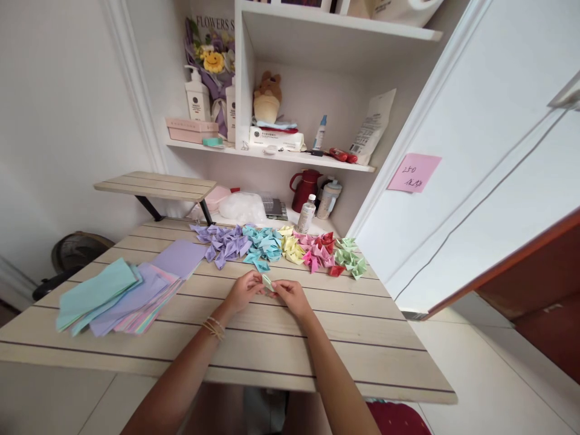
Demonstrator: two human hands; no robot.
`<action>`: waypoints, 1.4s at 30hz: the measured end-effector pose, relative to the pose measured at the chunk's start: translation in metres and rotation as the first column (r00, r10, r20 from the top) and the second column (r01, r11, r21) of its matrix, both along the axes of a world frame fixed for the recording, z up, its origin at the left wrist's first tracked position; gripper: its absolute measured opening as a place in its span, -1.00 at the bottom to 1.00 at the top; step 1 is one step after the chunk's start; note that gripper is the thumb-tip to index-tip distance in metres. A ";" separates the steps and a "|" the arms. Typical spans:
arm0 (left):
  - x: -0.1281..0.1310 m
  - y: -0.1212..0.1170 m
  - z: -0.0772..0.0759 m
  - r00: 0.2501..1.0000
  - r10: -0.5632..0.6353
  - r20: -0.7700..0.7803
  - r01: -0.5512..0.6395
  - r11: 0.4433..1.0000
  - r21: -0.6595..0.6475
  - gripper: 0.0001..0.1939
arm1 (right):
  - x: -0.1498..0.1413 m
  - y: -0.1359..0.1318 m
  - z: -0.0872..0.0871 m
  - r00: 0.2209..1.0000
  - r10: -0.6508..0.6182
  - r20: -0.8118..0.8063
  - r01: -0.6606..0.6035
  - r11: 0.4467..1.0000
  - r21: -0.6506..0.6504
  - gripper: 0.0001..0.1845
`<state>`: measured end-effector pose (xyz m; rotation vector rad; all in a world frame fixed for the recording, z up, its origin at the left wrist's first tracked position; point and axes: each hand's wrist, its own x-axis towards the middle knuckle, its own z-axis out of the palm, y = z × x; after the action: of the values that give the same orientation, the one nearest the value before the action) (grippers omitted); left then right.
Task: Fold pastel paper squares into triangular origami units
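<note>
Between my two hands, just above the middle of the table, is a small folded piece of pale green paper (267, 282). My left hand (246, 288) pinches its left side, and my right hand (291, 293) pinches the right side. Beyond them lies a row of folded paper pieces grouped by colour: purple pieces (228, 243), blue pieces (265, 243), yellow pieces (292, 248), pink pieces (318, 252), red pieces (327, 241) and light green pieces (352, 260). To the left, flat paper sheets (131, 293) in several colours lie fanned out.
The slatted table (353, 326) has a small raised shelf (156, 184) at its back left. Behind the folded pieces stand a clear bottle (307, 213), a dark red jug (306, 190) and a tumbler (329, 199). A pink note (414, 173) is stuck on the right wall.
</note>
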<state>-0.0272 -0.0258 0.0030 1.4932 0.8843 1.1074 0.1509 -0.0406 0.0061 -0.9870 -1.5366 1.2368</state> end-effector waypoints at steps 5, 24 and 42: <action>-0.001 0.004 -0.002 0.998 -0.034 0.050 0.035 0.999 -0.023 -0.79 | 0.000 0.001 0.002 0.990 0.109 -0.090 -0.114 0.992 -0.059 -0.60; 0.002 0.003 -0.008 0.997 -0.027 0.079 0.046 0.966 -0.255 -0.61 | -0.004 0.001 -0.013 0.941 -0.308 0.139 0.242 0.902 0.358 -0.78; -0.001 -0.002 0.000 0.959 0.127 -0.255 -0.062 0.967 0.247 -0.79 | 0.001 0.002 -0.004 0.927 -0.276 0.253 0.161 0.904 0.397 -0.86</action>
<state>-0.0279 -0.0274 0.0034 1.8476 1.0482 1.1264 0.1519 -0.0384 0.0018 -1.0957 -1.7565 0.6201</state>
